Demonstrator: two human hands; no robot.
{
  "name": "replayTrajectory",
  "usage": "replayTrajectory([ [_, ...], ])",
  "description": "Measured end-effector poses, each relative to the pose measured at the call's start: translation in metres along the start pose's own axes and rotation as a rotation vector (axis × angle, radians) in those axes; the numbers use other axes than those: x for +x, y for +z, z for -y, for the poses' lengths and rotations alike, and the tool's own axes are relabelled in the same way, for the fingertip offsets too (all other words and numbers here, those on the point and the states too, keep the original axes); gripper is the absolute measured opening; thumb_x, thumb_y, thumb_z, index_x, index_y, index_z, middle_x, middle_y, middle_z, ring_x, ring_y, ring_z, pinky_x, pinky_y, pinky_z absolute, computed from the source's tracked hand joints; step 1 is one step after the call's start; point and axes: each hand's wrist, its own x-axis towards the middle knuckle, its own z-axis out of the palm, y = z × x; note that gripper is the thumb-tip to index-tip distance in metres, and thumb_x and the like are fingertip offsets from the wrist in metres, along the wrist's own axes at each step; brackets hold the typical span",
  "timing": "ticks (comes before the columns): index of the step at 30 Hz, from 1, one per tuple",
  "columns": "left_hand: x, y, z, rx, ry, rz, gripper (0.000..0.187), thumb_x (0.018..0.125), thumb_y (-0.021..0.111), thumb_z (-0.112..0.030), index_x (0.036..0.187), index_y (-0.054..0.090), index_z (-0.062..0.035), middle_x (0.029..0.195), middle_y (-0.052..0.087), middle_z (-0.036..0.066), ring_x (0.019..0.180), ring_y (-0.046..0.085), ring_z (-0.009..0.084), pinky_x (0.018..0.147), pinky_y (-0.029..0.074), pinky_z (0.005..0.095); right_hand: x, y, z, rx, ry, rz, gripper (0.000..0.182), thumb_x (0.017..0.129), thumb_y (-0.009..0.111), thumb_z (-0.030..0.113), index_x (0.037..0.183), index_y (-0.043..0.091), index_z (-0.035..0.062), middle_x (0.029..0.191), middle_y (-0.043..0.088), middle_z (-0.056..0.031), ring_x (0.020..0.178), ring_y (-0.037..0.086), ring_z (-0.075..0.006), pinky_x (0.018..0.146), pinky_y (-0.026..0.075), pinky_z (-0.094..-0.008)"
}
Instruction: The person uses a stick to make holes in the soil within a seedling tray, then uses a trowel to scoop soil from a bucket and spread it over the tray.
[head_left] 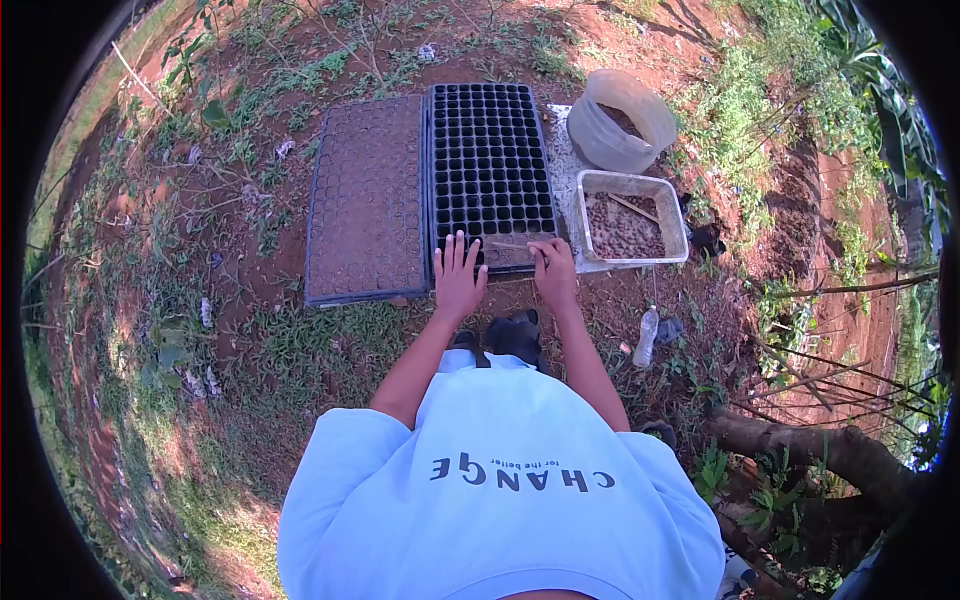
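Observation:
A black seedling tray (490, 150) with rows of square cells lies in front of me. Soil (505, 256) covers part of its near end; the cells farther off look dark and unfilled. My left hand (460, 280) rests on the near left corner of this tray, fingers spread. At the near right corner, my right hand (555, 272) is closed on a thin stick (510, 245), which points left across the soil. Beside it on the left lies a second seedling tray (365, 190), its cells filled level with brown soil.
To the right, a white rectangular basin (683, 225) holds brown pellets or soil lumps and a wooden stick (634, 208). Behind it stands a translucent round tub (600, 135) with soil inside. A plastic bottle (646, 335) lies on the ground. Thick branches (820, 450) extend at the lower right.

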Motion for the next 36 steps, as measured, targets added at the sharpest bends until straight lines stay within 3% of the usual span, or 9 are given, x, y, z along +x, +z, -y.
replayTrajectory([
  [12, -0.001, 0.004, 0.002, -0.011, 0.005, -0.033, 0.057, 0.095, 0.047, -0.035, 0.147, 0.036, -0.0159, 0.158, 0.019, 0.014, 0.147, 0.014, 0.0317, 0.117, 0.007, 0.0523, 0.016, -0.005, -0.003, -0.036, -0.053, 0.063, 0.008, 0.088, 0.063, 0.007, 0.093, 0.069, 0.0057, 0.089, 0.06, -0.0125, 0.09, 0.058, -0.0309, 0.08, 0.047, -0.0393],
  [14, -0.001, 0.003, 0.001, -0.015, 0.007, -0.029, 0.057, 0.095, 0.047, -0.036, 0.147, 0.036, -0.016, 0.158, 0.019, 0.014, 0.147, 0.014, 0.0316, 0.117, 0.007, 0.0522, 0.017, -0.004, -0.007, -0.062, -0.095, 0.059, 0.006, 0.085, 0.065, 0.005, 0.089, 0.069, 0.006, 0.086, 0.06, -0.0116, 0.086, 0.057, -0.0316, 0.075, 0.048, -0.041],
  [30, -0.001, 0.0, -0.002, -0.009, -0.019, 0.016, 0.057, 0.095, 0.045, -0.037, 0.147, 0.036, -0.015, 0.158, 0.018, 0.015, 0.148, 0.011, 0.031, 0.118, 0.007, 0.0512, 0.02, -0.003, -0.004, -0.077, -0.077, 0.035, 0.007, 0.085, 0.064, 0.006, 0.09, 0.068, 0.0067, 0.087, 0.059, -0.0111, 0.087, 0.055, -0.0316, 0.077, 0.047, -0.0405],
  [36, -0.001, 0.0, 0.0, -0.002, -0.015, 0.007, 0.057, 0.095, 0.044, -0.037, 0.147, 0.035, -0.0149, 0.158, 0.018, 0.015, 0.148, 0.011, 0.0309, 0.118, 0.007, 0.0507, 0.017, -0.004, -0.01, -0.046, -0.101, 0.127, 0.007, 0.087, 0.064, 0.007, 0.091, 0.069, 0.0061, 0.088, 0.059, -0.0117, 0.088, 0.055, -0.0309, 0.081, 0.045, -0.0402],
])
